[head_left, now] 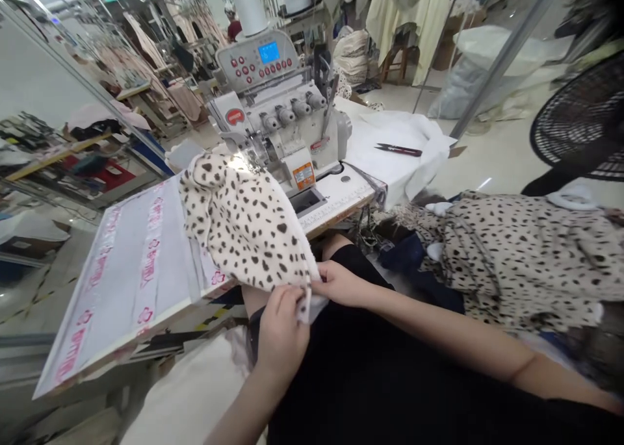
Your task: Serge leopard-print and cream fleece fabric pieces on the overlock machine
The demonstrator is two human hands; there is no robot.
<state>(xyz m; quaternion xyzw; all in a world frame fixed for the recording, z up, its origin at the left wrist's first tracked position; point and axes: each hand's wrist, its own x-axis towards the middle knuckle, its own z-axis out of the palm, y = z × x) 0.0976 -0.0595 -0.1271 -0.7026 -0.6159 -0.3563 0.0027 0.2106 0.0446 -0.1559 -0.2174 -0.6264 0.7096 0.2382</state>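
A cream fabric piece with dark spots [253, 230] lies over the front of an overlock sewing machine's table, its far part by the lit needle area. The near corner hangs over the table edge above my lap. My left hand [283, 328] is closed on that corner, fingers pinching the cloth. My right hand [338, 282] pinches the fabric's right edge just beside it. White backing shows along this edge. The overlock sewing machine [292, 120] stands behind the cloth, its blue display lit. My fingertips are partly hidden by the folds.
Thread snips [398, 149] lie on white cloth right of the machine. More spotted fabric [546, 256] is heaped at my right, below a black fan [585, 120]. The table extension [127, 263] at left has pink-printed covering. Cream cloth [190, 393] hangs below it.
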